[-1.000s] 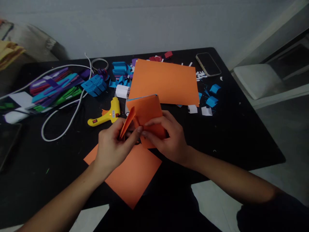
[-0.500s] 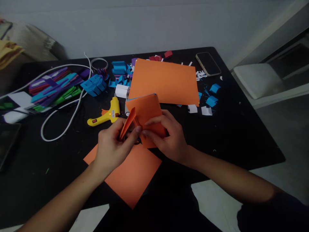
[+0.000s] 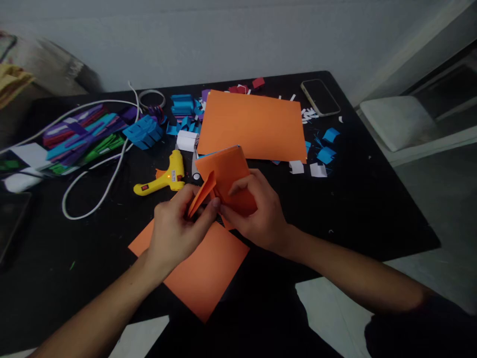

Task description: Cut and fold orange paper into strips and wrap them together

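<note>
A folded orange paper (image 3: pixel 227 166) is held up above the table between both hands, with a thin blue edge along its top. My left hand (image 3: pixel 181 223) pinches its narrow folded flap between thumb and fingers. On the other side my right hand (image 3: pixel 257 209) grips the larger panel, its thumb tip close to the left thumb. Beneath the hands lies a flat orange sheet (image 3: pixel 206 268), turned cornerwise at the table's front edge. A larger orange sheet (image 3: pixel 253 124) rests behind the folded paper.
A yellow glue gun (image 3: pixel 160 181) with a lit orange light lies left of the hands. Further left are a white cable (image 3: pixel 112 191) and bundled coloured strips (image 3: pixel 84 132). Blue folded pieces (image 3: pixel 143 132) and scissors (image 3: pixel 196 166) lie nearby. A phone (image 3: pixel 320 97) sits back right.
The folded flap in my left hand has tilted to the right and slightly down. My right fingers have curled a little more against the orange panel.
</note>
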Tool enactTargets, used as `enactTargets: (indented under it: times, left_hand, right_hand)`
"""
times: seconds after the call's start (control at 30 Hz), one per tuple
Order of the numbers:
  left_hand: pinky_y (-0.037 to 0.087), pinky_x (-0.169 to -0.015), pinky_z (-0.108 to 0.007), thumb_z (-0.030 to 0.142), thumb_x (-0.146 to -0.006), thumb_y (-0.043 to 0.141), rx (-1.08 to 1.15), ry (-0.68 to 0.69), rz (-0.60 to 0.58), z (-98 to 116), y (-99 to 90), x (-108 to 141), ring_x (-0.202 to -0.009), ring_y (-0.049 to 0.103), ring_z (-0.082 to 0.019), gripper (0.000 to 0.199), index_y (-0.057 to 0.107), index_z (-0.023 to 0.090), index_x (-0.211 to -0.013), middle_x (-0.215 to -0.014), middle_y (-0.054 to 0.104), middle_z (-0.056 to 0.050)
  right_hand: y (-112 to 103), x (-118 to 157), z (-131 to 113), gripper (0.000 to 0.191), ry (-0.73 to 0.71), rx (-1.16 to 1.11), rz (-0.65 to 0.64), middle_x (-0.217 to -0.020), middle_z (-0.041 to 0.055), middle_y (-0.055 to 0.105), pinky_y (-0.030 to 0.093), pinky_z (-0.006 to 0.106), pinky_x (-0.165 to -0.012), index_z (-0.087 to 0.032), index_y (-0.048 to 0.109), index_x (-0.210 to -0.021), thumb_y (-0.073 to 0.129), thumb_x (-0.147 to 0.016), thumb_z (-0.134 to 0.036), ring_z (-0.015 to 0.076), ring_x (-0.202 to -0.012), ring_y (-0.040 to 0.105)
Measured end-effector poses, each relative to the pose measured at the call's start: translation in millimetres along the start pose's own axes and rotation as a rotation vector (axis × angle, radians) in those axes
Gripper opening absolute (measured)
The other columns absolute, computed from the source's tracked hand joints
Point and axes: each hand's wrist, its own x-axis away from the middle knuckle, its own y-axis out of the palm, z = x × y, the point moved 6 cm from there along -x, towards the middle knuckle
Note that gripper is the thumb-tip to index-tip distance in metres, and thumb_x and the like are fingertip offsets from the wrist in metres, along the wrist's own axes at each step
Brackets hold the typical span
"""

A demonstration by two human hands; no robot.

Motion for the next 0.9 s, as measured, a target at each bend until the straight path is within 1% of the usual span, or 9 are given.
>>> enactTargets:
  times: [0.13, 0.27, 0.33, 0.4, 0.47, 0.57, 0.7, 0.8, 0.9]
  left_hand:
    - [0.039, -0.049, -0.023, 0.038, -0.094, 0.068, 0.032, 0.042, -0.033, -0.5, -2.0, 1.2, -0.05, 0.051, -0.01, 0.021, 0.064, 0.019, -0.086, -0.059, 0.06, 0.005]
    - [0.044, -0.052, -0.027, 0.055, -0.105, 0.044, 0.285, 0.052, -0.112, -10.2, -8.0, -1.4, -0.056, 0.057, -0.014, 0.045, 0.07, 0.018, -0.098, -0.069, 0.064, -0.001]
    - [0.041, -0.05, -0.027, 0.054, -0.107, 0.039, 0.253, 0.052, -0.041, -14.7, -17.8, -5.8, -0.052, 0.052, -0.013, 0.051, 0.07, 0.018, -0.088, -0.061, 0.06, 0.0]
    - [0.039, -0.05, -0.026, 0.046, -0.105, 0.051, 0.144, 0.038, 0.028, -17.0, -27.2, -10.6, -0.051, 0.051, -0.011, 0.042, 0.067, 0.019, -0.078, -0.057, 0.059, 0.002]
    - [0.039, -0.051, -0.024, 0.039, -0.102, 0.06, 0.086, 0.049, 0.015, -15.2, -31.6, -14.5, -0.053, 0.055, -0.011, 0.034, 0.065, 0.02, -0.074, -0.058, 0.062, 0.002]
    - [0.041, -0.05, -0.024, 0.037, -0.103, 0.056, 0.111, 0.072, -0.15, -9.9, -29.5, -17.4, -0.052, 0.058, -0.011, 0.038, 0.064, 0.02, -0.07, -0.058, 0.065, 0.001]
    - [0.039, -0.047, -0.022, 0.035, -0.104, 0.051, 0.182, 0.013, -0.333, -6.3, -26.0, -16.9, -0.048, 0.053, -0.009, 0.046, 0.064, 0.02, -0.062, -0.052, 0.06, 0.002]
    - [0.038, -0.046, -0.022, 0.037, -0.104, 0.05, 0.213, -0.036, -0.385, -5.7, -24.7, -16.1, -0.047, 0.051, -0.009, 0.049, 0.062, 0.019, -0.059, -0.052, 0.06, 0.002]
    - [0.037, -0.046, -0.021, 0.038, -0.103, 0.051, 0.198, -0.055, -0.385, -6.4, -24.5, -15.6, -0.047, 0.05, -0.009, 0.049, 0.062, 0.019, -0.059, -0.052, 0.061, 0.001]
  right_hand:
    - [-1.4, -3.3, 9.3, 0.03, 0.12, -0.077, 0.009, -0.087, -0.001, 0.057, 0.048, 0.032, -0.078, -0.023, 0.054, -0.084, 0.084, -0.079, -0.021, 0.0178, -0.083, 0.057]
    - [-0.1, -6.4, 34.7, 0.035, 0.434, -0.371, -0.038, -0.082, -0.0043, 0.053, 0.042, 0.029, -0.073, -0.023, 0.05, -0.08, 0.084, -0.074, -0.024, 0.0151, -0.077, 0.051]
    - [1.2, -7.7, 44.2, 0.038, 0.541, -0.498, -0.057, -0.082, -0.0042, 0.053, 0.041, 0.028, -0.071, -0.023, 0.049, -0.08, 0.086, -0.074, -0.031, 0.0148, -0.078, 0.05]
    - [1.6, -9.0, 49.3, 0.041, 0.588, -0.573, -0.061, -0.084, -0.0037, 0.053, 0.042, 0.028, -0.07, -0.023, 0.05, -0.08, 0.088, -0.074, -0.038, 0.0149, -0.078, 0.05]
    - [2.5, -9.4, 51.1, 0.044, 0.605, -0.618, -0.065, -0.084, -0.0034, 0.054, 0.043, 0.028, -0.069, -0.023, 0.051, -0.08, 0.089, -0.073, -0.043, 0.0149, -0.078, 0.05]
    - [2.8, -9.0, 50.1, 0.044, 0.595, -0.627, -0.067, -0.085, -0.0028, 0.055, 0.045, 0.029, -0.07, -0.024, 0.052, -0.081, 0.09, -0.073, -0.046, 0.0155, -0.078, 0.052]
    - [-1.2, -10.0, 48.0, 0.039, 0.539, -0.529, -0.047, -0.085, -0.0028, 0.055, 0.044, 0.029, -0.072, -0.024, 0.054, -0.082, 0.088, -0.076, -0.041, 0.0158, -0.079, 0.051]
    - [-3.9, -11.6, 46.6, 0.033, 0.49, -0.477, -0.038, -0.084, -0.0031, 0.054, 0.043, 0.03, -0.074, -0.024, 0.054, -0.082, 0.085, -0.079, -0.035, 0.0157, -0.079, 0.051]
    - [-5.2, -13.0, 44.5, 0.028, 0.442, -0.43, -0.04, -0.083, -0.0029, 0.055, 0.042, 0.031, -0.074, -0.024, 0.055, -0.083, 0.082, -0.08, -0.031, 0.0158, -0.078, 0.051]
